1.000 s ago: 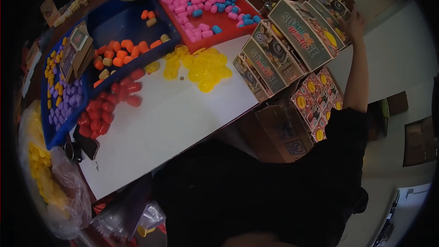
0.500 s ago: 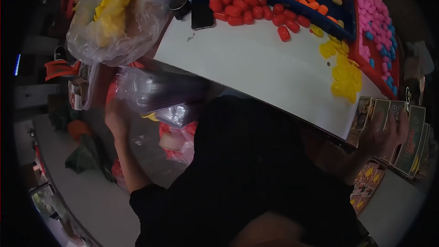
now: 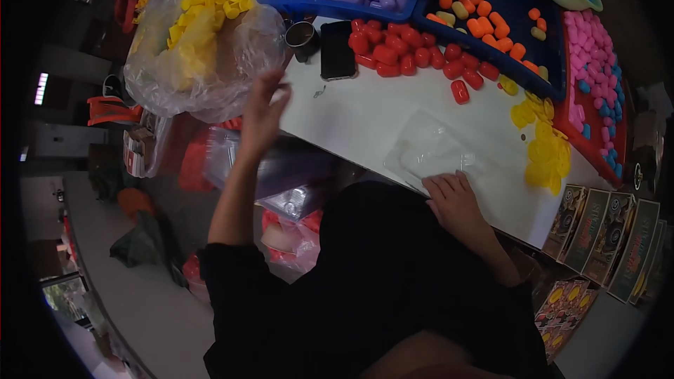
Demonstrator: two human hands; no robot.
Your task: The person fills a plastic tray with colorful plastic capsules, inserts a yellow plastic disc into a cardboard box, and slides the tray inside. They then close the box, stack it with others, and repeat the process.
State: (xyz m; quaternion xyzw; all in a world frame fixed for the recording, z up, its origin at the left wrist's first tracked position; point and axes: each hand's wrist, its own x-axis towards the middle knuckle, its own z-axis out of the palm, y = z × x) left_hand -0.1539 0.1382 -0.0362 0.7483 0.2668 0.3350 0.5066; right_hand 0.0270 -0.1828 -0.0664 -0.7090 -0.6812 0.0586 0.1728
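Note:
A clear plastic blister tray (image 3: pixel 435 147) lies on the white tabletop near its front edge. My right hand (image 3: pixel 453 200) rests at the tray's near edge, fingers stretched out flat over it. My left hand (image 3: pixel 263 116) is raised off the table's left corner, beside the plastic bag, with thumb and fingers apart and nothing in them. Below my left hand, a stack of clear plastic trays (image 3: pixel 295 175) sits beside the table. Red capsule-shaped pieces (image 3: pixel 397 49) lie in a heap beyond the tray, and flat yellow pieces (image 3: pixel 547 151) lie to its right.
A phone (image 3: pixel 338 50) and dark cup (image 3: pixel 302 38) stand at the back left, near a bag of yellow pieces (image 3: pixel 210 7). Blue trays (image 3: pixel 421 17) hold purple and orange capsules. A red tray (image 3: pixel 586 147) holds pink and blue ones. Printed boxes (image 3: pixel 597 231) stand right.
A clear blister tray now lies on the table. My right hand has come from the boxes to the tray's edge. My left hand has risen from beside the stacked trays.

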